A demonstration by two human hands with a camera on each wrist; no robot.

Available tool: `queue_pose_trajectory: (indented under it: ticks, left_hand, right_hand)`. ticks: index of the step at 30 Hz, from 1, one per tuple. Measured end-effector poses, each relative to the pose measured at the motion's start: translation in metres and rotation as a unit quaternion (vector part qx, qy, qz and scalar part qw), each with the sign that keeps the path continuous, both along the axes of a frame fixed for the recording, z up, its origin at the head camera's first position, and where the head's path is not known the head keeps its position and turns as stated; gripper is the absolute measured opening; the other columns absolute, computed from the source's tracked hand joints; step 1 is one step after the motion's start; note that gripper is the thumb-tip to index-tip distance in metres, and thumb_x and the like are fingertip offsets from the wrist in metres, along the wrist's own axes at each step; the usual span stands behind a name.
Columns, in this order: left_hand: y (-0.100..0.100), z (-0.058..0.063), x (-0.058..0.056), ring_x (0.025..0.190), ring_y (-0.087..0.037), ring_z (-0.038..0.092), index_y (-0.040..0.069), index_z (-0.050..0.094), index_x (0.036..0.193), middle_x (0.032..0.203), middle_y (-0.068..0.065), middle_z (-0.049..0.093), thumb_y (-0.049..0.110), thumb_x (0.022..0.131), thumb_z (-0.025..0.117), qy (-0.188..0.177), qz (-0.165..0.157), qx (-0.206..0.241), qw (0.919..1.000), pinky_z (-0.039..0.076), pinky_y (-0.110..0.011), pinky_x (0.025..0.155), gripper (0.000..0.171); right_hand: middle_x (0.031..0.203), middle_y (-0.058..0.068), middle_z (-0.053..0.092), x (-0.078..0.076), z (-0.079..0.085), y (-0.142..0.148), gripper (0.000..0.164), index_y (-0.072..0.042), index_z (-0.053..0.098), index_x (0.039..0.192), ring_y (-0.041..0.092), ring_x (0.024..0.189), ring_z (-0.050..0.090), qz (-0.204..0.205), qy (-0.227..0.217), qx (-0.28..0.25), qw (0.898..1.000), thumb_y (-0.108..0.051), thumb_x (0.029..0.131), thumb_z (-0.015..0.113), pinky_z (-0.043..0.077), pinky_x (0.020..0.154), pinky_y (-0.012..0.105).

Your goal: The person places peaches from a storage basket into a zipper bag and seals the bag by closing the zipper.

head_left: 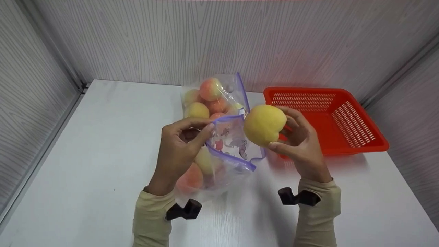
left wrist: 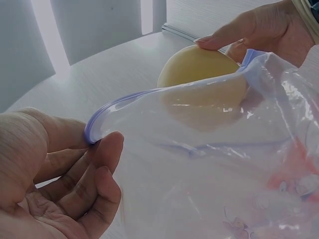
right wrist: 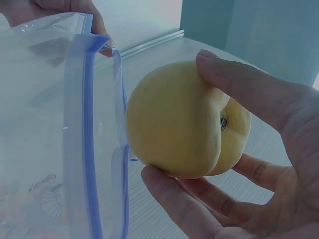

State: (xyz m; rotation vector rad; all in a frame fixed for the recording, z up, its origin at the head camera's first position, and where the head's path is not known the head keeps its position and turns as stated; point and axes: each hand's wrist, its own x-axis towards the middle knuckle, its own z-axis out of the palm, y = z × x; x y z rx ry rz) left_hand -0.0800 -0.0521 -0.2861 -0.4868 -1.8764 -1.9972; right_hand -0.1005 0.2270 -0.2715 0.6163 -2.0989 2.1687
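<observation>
My left hand [head_left: 181,147] pinches the rim of a clear zip bag [head_left: 233,139] between thumb and fingers. This bag has a purple zip strip and small printed figures, and its mouth gapes open. With spread, curled fingers my right hand [head_left: 301,144] holds a yellow peach [head_left: 264,125] beside the mouth, outside the bag. The right wrist view shows the cleft and stem hollow of the peach [right wrist: 174,122] turned toward the palm. In the left wrist view, the peach [left wrist: 197,64] is partly behind the bag's film [left wrist: 144,159].
Behind stands another clear zip bag [head_left: 230,80] with several red-and-yellow fruits [head_left: 210,88]. More fruits [head_left: 190,176] show below my left hand; which bag holds them I cannot tell. A red plastic basket [head_left: 372,137] sits at the right on the white table [head_left: 103,137], before a wood-grain panel [head_left: 137,41].
</observation>
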Motion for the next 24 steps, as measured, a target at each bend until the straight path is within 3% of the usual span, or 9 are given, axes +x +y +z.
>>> queue_pose_trajectory:
  ticks: [7,13,17,20,22,24]
  left_hand:
    - [0.001,0.0,-0.001,0.071,-0.021,0.068,0.0,0.076,0.1,0.088,-0.008,0.073,0.005,0.093,0.073,0.001,-0.001,-0.002,1.0,0.06,-0.028,0.067,0.01]
    - [0.001,0.0,-0.002,0.069,-0.021,0.069,-0.003,0.075,0.099,0.087,-0.009,0.072,0.004,0.093,0.072,0.005,0.006,0.0,1.0,0.061,-0.029,0.065,0.009]
    - [0.002,0.0,-0.001,0.069,-0.023,0.069,-0.003,0.074,0.099,0.086,-0.008,0.072,0.003,0.094,0.071,0.006,0.004,-0.004,1.0,0.062,-0.031,0.065,0.009]
    - [0.002,-0.001,-0.001,0.07,-0.024,0.07,-0.003,0.074,0.099,0.087,-0.008,0.072,0.003,0.094,0.07,0.005,0.003,-0.006,1.0,0.062,-0.032,0.066,0.009]
    - [0.002,0.0,-0.001,0.07,-0.026,0.07,-0.003,0.074,0.099,0.088,-0.009,0.072,0.003,0.094,0.071,0.002,0.002,-0.002,1.0,0.062,-0.032,0.066,0.009]
    - [0.002,0.0,-0.002,0.07,-0.029,0.07,-0.003,0.074,0.099,0.088,-0.009,0.072,0.003,0.094,0.071,0.0,0.002,0.002,1.0,0.062,-0.032,0.066,0.009]
  right_hand:
    - [0.139,0.022,0.055,0.0,0.001,0.0,0.067,-0.006,0.053,0.142,0.043,0.122,0.056,0.018,-0.004,0.029,0.999,0.01,0.08,0.072,0.052,0.102,0.047]
    - [0.135,0.027,0.056,0.003,0.002,0.004,0.05,0.004,0.052,0.139,0.043,0.117,0.06,0.05,0.01,-0.009,0.999,0.008,0.092,0.064,0.057,0.094,0.048]
    - [0.112,0.023,0.063,0.006,0.004,0.005,0.041,0.009,0.055,0.133,0.034,0.092,0.064,0.02,0.029,-0.026,0.999,0.007,0.093,0.062,0.061,0.078,0.036]
    - [0.088,0.016,0.059,0.009,0.007,0.003,0.034,0.01,0.059,0.127,0.025,0.069,0.056,-0.008,0.052,-0.016,0.998,0.007,0.093,0.062,0.056,0.061,0.028]
    - [0.078,0.012,0.055,0.013,0.01,0.002,0.03,0.01,0.06,0.124,0.022,0.061,0.049,-0.02,0.071,0.01,0.997,0.007,0.094,0.062,0.052,0.053,0.026]
    - [0.074,0.01,0.056,0.017,0.013,0.0,0.028,0.005,0.064,0.122,0.019,0.057,0.049,-0.027,0.097,0.073,0.992,0.006,0.094,0.063,0.049,0.05,0.024]
